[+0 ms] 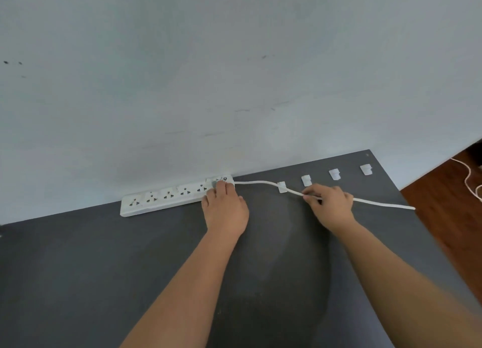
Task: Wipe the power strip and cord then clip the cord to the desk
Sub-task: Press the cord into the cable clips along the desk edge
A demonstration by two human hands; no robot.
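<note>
In the head view, we keep our left hand flat on the switch end of the power strip by the wall while our right hand pinches the cord, which we should lower squarely into the second clip on the desk.

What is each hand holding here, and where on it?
The right hand pinches the cord between the first and second clips. The left hand presses the power strip's switch end, gripping nothing.
</note>
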